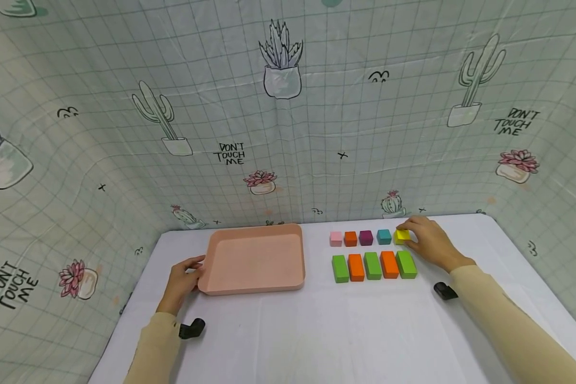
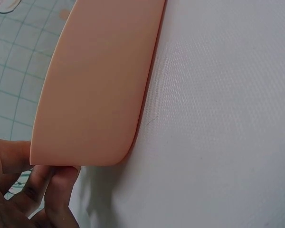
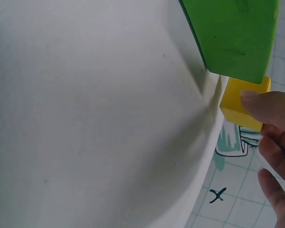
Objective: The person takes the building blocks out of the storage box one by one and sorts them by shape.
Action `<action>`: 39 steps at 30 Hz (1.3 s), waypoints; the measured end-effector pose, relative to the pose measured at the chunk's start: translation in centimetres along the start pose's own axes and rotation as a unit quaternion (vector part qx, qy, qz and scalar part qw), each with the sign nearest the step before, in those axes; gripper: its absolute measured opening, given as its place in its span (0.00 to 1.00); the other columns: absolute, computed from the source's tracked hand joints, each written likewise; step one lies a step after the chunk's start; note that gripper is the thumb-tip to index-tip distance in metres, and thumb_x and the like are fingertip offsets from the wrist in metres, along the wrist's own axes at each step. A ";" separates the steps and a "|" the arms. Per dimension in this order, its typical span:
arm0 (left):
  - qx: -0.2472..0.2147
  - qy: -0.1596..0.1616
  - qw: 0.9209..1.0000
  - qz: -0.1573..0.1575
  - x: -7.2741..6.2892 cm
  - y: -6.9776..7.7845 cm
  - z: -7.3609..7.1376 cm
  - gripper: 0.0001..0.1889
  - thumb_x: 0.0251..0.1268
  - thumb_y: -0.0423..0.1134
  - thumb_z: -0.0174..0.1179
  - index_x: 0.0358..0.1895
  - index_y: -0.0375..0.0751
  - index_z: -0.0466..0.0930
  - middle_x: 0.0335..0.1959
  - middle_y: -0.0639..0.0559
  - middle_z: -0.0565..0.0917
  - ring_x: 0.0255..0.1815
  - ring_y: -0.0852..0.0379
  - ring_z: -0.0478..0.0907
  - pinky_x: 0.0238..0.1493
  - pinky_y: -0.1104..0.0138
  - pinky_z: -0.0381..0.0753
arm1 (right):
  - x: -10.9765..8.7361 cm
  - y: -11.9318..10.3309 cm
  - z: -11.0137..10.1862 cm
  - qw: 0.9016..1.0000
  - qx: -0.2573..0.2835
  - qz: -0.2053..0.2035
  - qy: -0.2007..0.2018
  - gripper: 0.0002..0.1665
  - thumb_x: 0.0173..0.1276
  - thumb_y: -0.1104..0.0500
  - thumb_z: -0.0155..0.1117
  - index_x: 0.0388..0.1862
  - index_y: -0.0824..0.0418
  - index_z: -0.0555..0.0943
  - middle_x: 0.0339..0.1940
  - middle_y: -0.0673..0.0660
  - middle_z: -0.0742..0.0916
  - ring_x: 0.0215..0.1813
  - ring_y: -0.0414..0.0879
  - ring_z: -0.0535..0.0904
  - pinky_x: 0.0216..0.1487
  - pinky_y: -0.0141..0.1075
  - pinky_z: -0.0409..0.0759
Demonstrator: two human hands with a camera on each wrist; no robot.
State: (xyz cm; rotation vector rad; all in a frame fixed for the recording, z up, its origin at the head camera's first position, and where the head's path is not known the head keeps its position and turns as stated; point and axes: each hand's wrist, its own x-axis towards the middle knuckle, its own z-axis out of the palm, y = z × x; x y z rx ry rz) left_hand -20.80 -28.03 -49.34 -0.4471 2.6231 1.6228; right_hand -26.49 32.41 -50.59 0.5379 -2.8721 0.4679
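Observation:
My right hand [image 1: 434,241] pinches a yellow cube [image 3: 241,102] at the right end of a back row of small cubes. The thumb presses on one face of it in the right wrist view, with the other fingers behind. At the tray's left side, my left hand [image 1: 178,282] grips the edge of a shallow peach tray [image 1: 250,288]. In the left wrist view, its fingers [image 2: 61,187] touch the tray's outer wall, and one finger reaches the rim. A green block [image 3: 237,38] lies close beside the yellow cube.
Left of the yellow cube stand a teal cube [image 1: 384,237], a purple cube [image 1: 366,238], an orange cube [image 1: 350,239] and a pink cube [image 1: 336,239]. In front, green and orange rectangular blocks [image 1: 373,265] alternate in a row. A patterned cloth [image 1: 317,133] hangs behind the white table [image 1: 307,336].

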 end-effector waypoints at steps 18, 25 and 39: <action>0.001 -0.003 1.000 0.006 -0.3 0.0 0.3 0.21 0.77 0.26 0.55 0.70 0.24 0.76 0.52 0.35 0.76 0.32 0.58 0.75 0.27 0.69 0.77 | 0.0 0.4 0.4 1.000 -0.016 -0.006 -0.021 0.23 0.63 0.69 0.77 0.58 0.70 0.86 0.53 0.67 0.85 0.59 0.66 0.79 0.63 0.64 0.76; -0.003 -0.002 1.000 0.006 -0.3 -0.2 0.2 0.22 0.76 0.26 0.55 0.69 0.24 0.75 0.51 0.36 0.76 0.32 0.58 0.75 0.27 0.69 0.78 | 0.0 0.4 0.6 1.000 -0.011 -0.001 -0.027 0.22 0.65 0.69 0.76 0.59 0.70 0.86 0.55 0.68 0.85 0.60 0.67 0.78 0.64 0.65 0.75; 0.004 0.004 1.000 -0.001 -0.7 -0.5 0.4 0.21 0.77 0.27 0.55 0.69 0.24 0.76 0.52 0.35 0.78 0.33 0.59 0.75 0.28 0.70 0.78 | -1.8 0.0 0.3 1.000 -0.011 -0.005 -0.004 0.22 0.65 0.68 0.76 0.57 0.70 0.86 0.56 0.69 0.85 0.59 0.69 0.80 0.62 0.67 0.76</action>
